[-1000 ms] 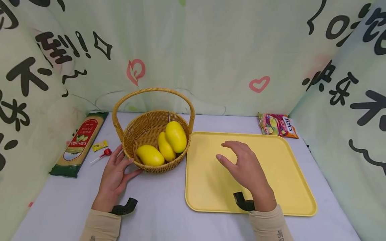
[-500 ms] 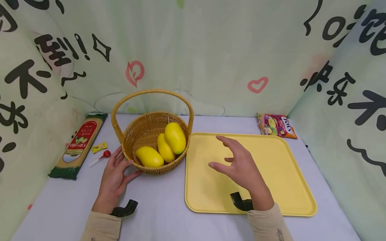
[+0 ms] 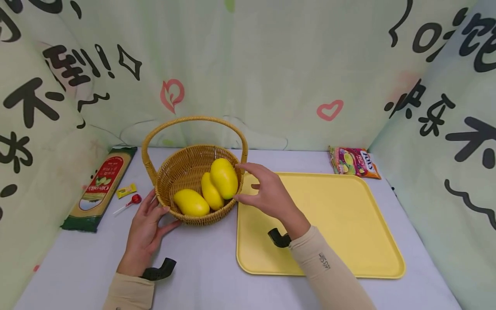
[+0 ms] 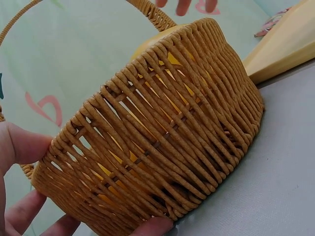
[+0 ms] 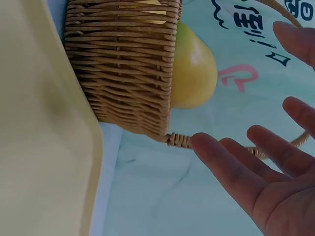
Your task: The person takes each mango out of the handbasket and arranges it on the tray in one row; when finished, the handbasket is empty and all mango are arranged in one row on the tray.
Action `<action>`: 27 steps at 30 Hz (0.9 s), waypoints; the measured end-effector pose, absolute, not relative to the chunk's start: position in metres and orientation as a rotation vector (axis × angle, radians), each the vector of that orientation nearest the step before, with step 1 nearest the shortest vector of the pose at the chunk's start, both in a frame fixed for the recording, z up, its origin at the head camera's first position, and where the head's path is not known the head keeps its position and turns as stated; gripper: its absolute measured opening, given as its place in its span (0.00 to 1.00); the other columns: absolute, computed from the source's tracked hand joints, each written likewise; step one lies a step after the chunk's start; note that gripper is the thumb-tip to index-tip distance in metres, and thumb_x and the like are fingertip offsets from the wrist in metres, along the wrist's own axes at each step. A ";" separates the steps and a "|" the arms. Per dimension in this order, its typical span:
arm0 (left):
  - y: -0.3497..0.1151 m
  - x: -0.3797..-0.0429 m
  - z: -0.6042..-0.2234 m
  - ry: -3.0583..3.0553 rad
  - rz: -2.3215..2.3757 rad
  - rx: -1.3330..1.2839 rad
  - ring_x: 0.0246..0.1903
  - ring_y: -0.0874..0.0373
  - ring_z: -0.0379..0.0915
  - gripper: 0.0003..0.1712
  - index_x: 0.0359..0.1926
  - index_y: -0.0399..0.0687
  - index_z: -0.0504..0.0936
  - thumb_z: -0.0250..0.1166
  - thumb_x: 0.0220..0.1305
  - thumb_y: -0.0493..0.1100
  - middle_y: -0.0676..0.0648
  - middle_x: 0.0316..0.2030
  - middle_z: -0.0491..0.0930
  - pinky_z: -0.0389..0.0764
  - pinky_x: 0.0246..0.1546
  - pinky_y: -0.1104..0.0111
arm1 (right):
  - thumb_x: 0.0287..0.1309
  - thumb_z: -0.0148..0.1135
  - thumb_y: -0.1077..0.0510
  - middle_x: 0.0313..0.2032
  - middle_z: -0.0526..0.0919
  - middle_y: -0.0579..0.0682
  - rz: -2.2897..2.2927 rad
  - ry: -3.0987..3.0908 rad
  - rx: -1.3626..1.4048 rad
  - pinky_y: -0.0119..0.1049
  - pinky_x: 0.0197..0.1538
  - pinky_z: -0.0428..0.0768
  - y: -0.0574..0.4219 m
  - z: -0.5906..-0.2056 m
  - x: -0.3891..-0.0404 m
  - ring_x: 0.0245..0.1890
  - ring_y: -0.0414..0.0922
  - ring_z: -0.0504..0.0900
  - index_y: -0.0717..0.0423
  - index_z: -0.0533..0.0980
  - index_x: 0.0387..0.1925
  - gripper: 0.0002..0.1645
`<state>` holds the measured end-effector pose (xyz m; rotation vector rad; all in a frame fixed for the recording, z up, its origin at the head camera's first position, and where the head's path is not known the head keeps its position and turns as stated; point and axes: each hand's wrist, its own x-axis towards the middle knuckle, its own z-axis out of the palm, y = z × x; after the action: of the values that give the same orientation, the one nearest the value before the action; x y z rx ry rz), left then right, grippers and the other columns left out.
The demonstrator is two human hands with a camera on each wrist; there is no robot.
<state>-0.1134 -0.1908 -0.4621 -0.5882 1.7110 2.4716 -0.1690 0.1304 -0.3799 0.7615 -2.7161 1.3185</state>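
A wicker basket (image 3: 182,165) with a tall arched handle holds three yellow mangoes, one at the front left (image 3: 191,202), one in the middle (image 3: 212,191) and one at the right (image 3: 224,178). My left hand (image 3: 145,234) rests against the basket's left side, its fingers spread along the weave; in the left wrist view fingertips touch the rim and the lower wall. Over the basket's right rim my right hand (image 3: 271,193) reaches in, fingers and thumb apart around the right mango. The right wrist view shows a gap between this hand (image 5: 266,182) and the mango (image 5: 194,73).
A yellow tray (image 3: 321,258) lies right of the basket. Behind it is a colourful snack bag (image 3: 354,162). To the left lie a green-ended food packet (image 3: 101,187), a small yellow wrapped sweet (image 3: 126,190) and a red lollipop (image 3: 135,199). Printed cloth walls surround the table.
My right hand has moved left from above the tray to the basket's right rim, beside the right mango. My left hand and the basket stay in place.
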 end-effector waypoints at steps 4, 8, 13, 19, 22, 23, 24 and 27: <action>-0.191 -0.114 -0.463 1.700 2.475 -0.593 0.78 0.48 0.58 0.44 0.83 0.77 0.53 0.55 0.78 0.34 0.58 0.85 0.49 0.79 0.62 0.38 | 0.56 0.81 0.55 0.73 0.75 0.53 1.189 -2.747 0.824 0.54 0.65 0.85 0.113 -0.375 -0.177 0.73 0.55 0.74 0.52 0.73 0.73 0.45; -0.191 -0.114 -0.463 1.706 2.469 -0.590 0.79 0.48 0.58 0.44 0.83 0.77 0.53 0.55 0.79 0.35 0.58 0.85 0.49 0.79 0.62 0.37 | 0.56 0.80 0.55 0.75 0.74 0.56 1.072 -2.802 0.855 0.52 0.76 0.74 0.098 -0.374 -0.184 0.76 0.55 0.71 0.52 0.72 0.74 0.45; -0.191 -0.115 -0.463 1.713 2.469 -0.585 0.78 0.48 0.58 0.44 0.83 0.77 0.53 0.55 0.79 0.35 0.57 0.85 0.49 0.79 0.62 0.38 | 0.58 0.79 0.53 0.79 0.66 0.59 0.903 -2.945 0.849 0.57 0.78 0.71 0.085 -0.376 -0.192 0.79 0.60 0.66 0.49 0.72 0.75 0.45; -0.191 -0.114 -0.464 1.711 2.468 -0.586 0.78 0.47 0.58 0.44 0.83 0.78 0.53 0.55 0.78 0.35 0.57 0.85 0.49 0.79 0.62 0.37 | 0.58 0.79 0.54 0.82 0.58 0.60 0.738 -3.063 0.813 0.56 0.73 0.77 0.073 -0.381 -0.195 0.78 0.63 0.66 0.45 0.69 0.77 0.47; -0.192 -0.113 -0.464 1.711 2.465 -0.594 0.78 0.47 0.59 0.44 0.83 0.78 0.53 0.55 0.78 0.36 0.57 0.85 0.49 0.79 0.62 0.37 | 0.57 0.78 0.56 0.82 0.56 0.62 0.658 -3.088 0.795 0.55 0.68 0.81 0.067 -0.383 -0.196 0.74 0.65 0.71 0.44 0.68 0.78 0.48; -0.192 -0.113 -0.464 1.714 2.463 -0.596 0.78 0.47 0.59 0.44 0.83 0.78 0.53 0.55 0.78 0.36 0.57 0.85 0.49 0.79 0.62 0.37 | 0.57 0.77 0.57 0.82 0.56 0.63 0.627 -3.091 0.789 0.54 0.66 0.83 0.065 -0.384 -0.196 0.72 0.65 0.73 0.43 0.68 0.78 0.48; -0.192 -0.113 -0.464 1.719 2.460 -0.597 0.78 0.47 0.59 0.44 0.83 0.78 0.52 0.55 0.78 0.36 0.57 0.85 0.49 0.80 0.61 0.38 | 0.57 0.77 0.57 0.81 0.56 0.63 0.600 -3.094 0.784 0.52 0.62 0.85 0.064 -0.384 -0.196 0.69 0.65 0.76 0.43 0.68 0.78 0.48; -0.191 -0.115 -0.462 1.737 2.449 -0.597 0.78 0.47 0.60 0.44 0.84 0.77 0.52 0.55 0.78 0.36 0.57 0.85 0.48 0.81 0.61 0.40 | 0.57 0.77 0.57 0.81 0.56 0.63 0.516 -3.090 0.778 0.48 0.54 0.88 0.060 -0.384 -0.199 0.62 0.63 0.81 0.41 0.69 0.78 0.48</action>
<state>-0.1148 -0.1906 -0.4621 -0.5973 1.7374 2.4495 -0.1986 0.0597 -0.3838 0.7780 -3.0900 0.5157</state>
